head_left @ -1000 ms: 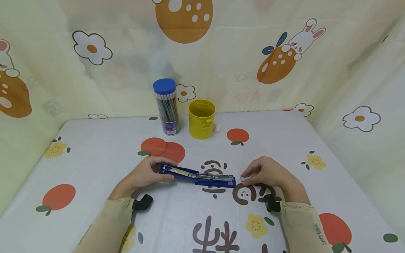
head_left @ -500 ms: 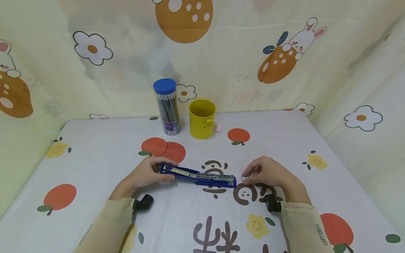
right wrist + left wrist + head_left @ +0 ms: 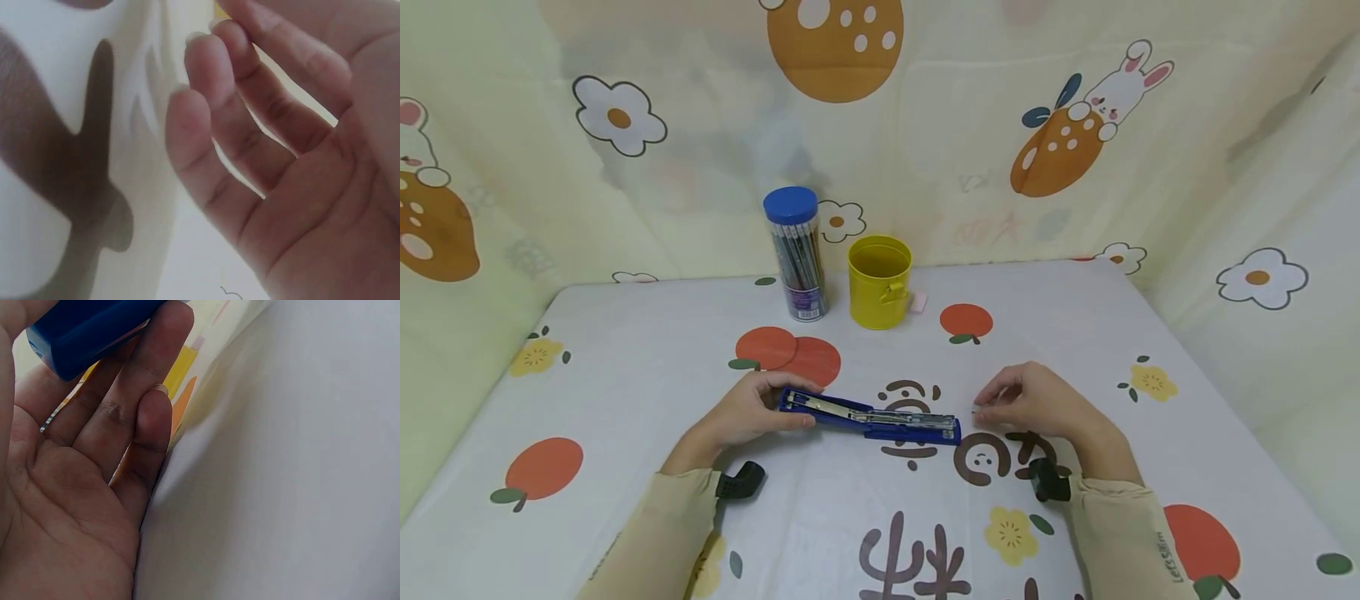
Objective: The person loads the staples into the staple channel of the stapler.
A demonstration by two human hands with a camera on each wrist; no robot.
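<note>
A blue stapler is opened out flat, its metal staple channel facing up, and points to the right across the table. My left hand grips its left end between the thumb and the fingers. In the left wrist view, the blue end of the stapler lies against the fingers. Just beyond the stapler's right tip, my right hand pinches a small silvery strip of staples, mostly hidden by the fingertips. The right wrist view shows this hand's curled fingers but not the strip.
At the back stand a clear tub of pencils with a blue lid and a yellow bucket. A small pink block lies beside the bucket. A printed cloth covers the table, and a patterned curtain hangs behind.
My right hand has lifted slightly and turned, so less of the staple strip shows between its fingertips. The left hand and the stapler have stayed in place.
</note>
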